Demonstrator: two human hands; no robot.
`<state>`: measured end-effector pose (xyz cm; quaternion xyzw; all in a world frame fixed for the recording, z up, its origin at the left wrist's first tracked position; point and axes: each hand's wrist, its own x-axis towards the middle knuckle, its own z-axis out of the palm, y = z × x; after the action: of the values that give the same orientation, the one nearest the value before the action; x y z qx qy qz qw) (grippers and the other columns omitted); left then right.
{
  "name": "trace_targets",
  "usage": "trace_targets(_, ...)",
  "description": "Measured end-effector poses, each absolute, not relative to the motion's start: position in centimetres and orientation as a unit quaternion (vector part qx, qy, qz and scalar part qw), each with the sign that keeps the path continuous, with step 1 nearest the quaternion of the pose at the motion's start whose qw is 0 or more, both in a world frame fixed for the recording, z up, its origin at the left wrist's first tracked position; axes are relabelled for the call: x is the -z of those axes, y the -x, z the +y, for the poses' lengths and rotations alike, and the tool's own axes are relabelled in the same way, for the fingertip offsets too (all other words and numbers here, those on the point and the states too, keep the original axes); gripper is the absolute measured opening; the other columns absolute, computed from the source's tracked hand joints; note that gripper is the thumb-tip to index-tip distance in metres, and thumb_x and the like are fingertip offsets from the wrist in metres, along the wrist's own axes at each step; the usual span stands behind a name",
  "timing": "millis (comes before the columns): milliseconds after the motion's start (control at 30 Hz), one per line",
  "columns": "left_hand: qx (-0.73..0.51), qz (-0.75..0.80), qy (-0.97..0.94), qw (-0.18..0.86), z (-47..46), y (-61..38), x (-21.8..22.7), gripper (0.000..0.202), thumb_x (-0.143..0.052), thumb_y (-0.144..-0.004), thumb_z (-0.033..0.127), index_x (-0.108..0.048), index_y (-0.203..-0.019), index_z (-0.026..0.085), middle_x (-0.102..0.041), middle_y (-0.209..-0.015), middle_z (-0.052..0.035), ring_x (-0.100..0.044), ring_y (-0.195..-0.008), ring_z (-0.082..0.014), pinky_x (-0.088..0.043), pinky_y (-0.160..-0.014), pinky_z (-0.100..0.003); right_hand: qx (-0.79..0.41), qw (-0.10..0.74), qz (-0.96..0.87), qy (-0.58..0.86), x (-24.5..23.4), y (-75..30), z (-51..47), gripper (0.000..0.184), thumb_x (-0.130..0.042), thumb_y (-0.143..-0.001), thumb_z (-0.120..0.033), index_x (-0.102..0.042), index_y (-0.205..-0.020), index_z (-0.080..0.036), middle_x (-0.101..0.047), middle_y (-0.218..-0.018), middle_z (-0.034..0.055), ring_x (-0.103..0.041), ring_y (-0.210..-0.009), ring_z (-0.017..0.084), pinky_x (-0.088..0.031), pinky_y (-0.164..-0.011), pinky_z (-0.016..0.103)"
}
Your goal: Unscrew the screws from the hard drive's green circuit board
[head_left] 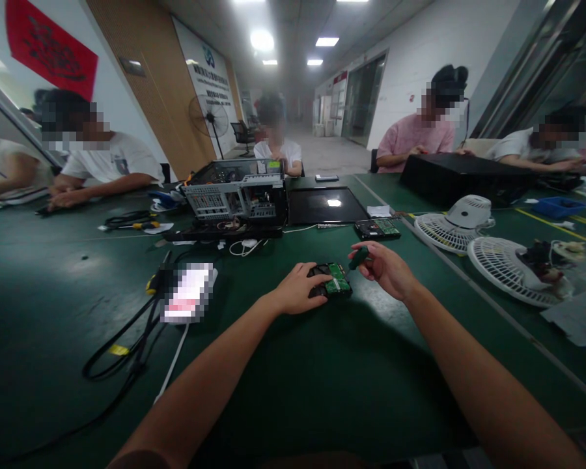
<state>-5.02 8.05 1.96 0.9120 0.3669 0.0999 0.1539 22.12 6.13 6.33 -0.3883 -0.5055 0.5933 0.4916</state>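
Observation:
A hard drive (pixel 339 284) lies on the green table with its green circuit board facing up. My left hand (pixel 300 288) is over its left side, fingers across the top and thumb at the near edge, holding it against the table. Just right of the drive, my right hand (pixel 383 268) is raised and pinches a small dark green object (pixel 358 258), which looks like a short tool handle. The fingers partly cover it, so its exact kind is unclear. Farther back, a second hard drive (pixel 377 228) rests apart from both hands.
An opened computer case (pixel 234 198) and a dark flat panel (pixel 327 205) stand ahead. A phone (pixel 189 293) and black cables (pixel 112 378) lie left. White fan parts (pixel 505 267) and a black box (pixel 463 174) are right. Several people sit around the table.

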Motion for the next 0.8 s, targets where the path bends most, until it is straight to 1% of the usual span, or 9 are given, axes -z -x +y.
trace_targets(100, -0.104, 0.365, -0.913, 0.149, 7.99, 5.04, -2.04, 0.062, -0.067, -0.089, 0.055, -0.049, -0.147, 0.041, -0.029, -0.159, -0.0056, -0.031, -0.143, -0.036, -0.033, -0.117, -0.054, -0.598, 0.492, -0.503, 0.384, -6.35, -22.1, 6.1, 0.033, -0.059, -0.092, -0.042, -0.067, -0.118, -0.023, -0.07, -0.105, 0.0088, -0.05, -0.062, 0.013, -0.032, -0.052, 0.028)
trace_targets(267, -0.101, 0.364, -0.914, 0.149, 7.99, 5.04, -2.04, 0.061, -0.067, -0.09, 0.054, -0.049, -0.147, 0.041, -0.029, -0.16, -0.0049, -0.03, -0.143, -0.0359, -0.033, -0.117, -0.055, -0.601, 0.488, -0.501, 0.387, -6.29, -22.1, 6.19, 0.034, -0.059, -0.092, -0.043, -0.069, -0.116, -0.022, -0.069, -0.105, 0.0097, -0.05, -0.063, 0.013, -0.032, -0.052, 0.028)
trace_targets(533, -0.103, 0.361, -0.916, 0.143, 7.95, 5.04, -2.07, 0.061, -0.067, -0.09, 0.054, -0.049, -0.147, 0.04, -0.029, -0.159, -0.006, -0.031, -0.143, -0.0358, -0.033, -0.117, -0.053, -0.603, 0.493, -0.495, 0.385, -6.32, -22.13, 6.19, 0.034, -0.06, -0.091, -0.04, -0.07, -0.117, -0.021, -0.067, -0.103, 0.0083, -0.049, -0.063, 0.012, -0.031, -0.052, 0.028)
trace_targets(800, -0.101, 0.365, -0.915, 0.139, 7.9, 4.99, -2.02, 0.06, -0.067, -0.09, 0.053, -0.05, -0.146, 0.04, -0.029, -0.159, -0.0059, -0.031, -0.143, -0.0356, -0.034, -0.117, -0.053, -0.605, 0.489, -0.498, 0.384, -6.22, -22.11, 6.24, 0.032, -0.061, -0.089, -0.039, -0.07, -0.114, -0.02, -0.068, -0.101, 0.0074, -0.05, -0.063, 0.012, -0.031, -0.052, 0.029)
